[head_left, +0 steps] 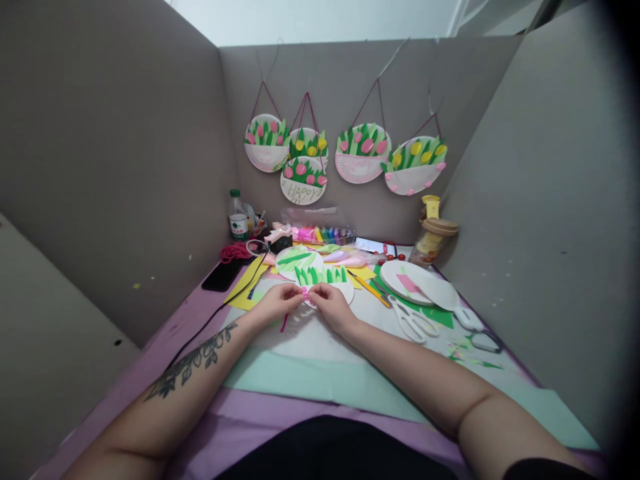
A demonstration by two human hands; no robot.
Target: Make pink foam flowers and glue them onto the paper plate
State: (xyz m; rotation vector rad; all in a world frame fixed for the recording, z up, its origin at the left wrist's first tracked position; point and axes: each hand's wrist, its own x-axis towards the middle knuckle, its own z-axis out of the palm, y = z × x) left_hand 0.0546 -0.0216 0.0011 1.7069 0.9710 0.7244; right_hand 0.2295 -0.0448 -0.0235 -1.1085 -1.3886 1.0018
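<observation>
My left hand (280, 299) and my right hand (327, 303) meet over the near edge of a white paper plate (337, 288) with green paper leaves on it. Both hands are closed in a pinch on a small bright pink piece (305, 292); whether it is ribbon, yarn or clay I cannot make out. A magenta strand (284, 324) sticks out below my left hand. Just behind lies another white plate (285, 265) with light green paper strips. To the right of my hands are a yellow pencil (374, 293) and white-handled scissors (413, 320).
At right lie stacked paper plates (395, 270) and green scraps (470, 350). A phone (223, 275), magenta yarn (235, 252) and a bottle (239, 217) are at left. Coloured clay packs (325, 235) line the back. Finished plate baskets (363, 170) hang on the grey partition.
</observation>
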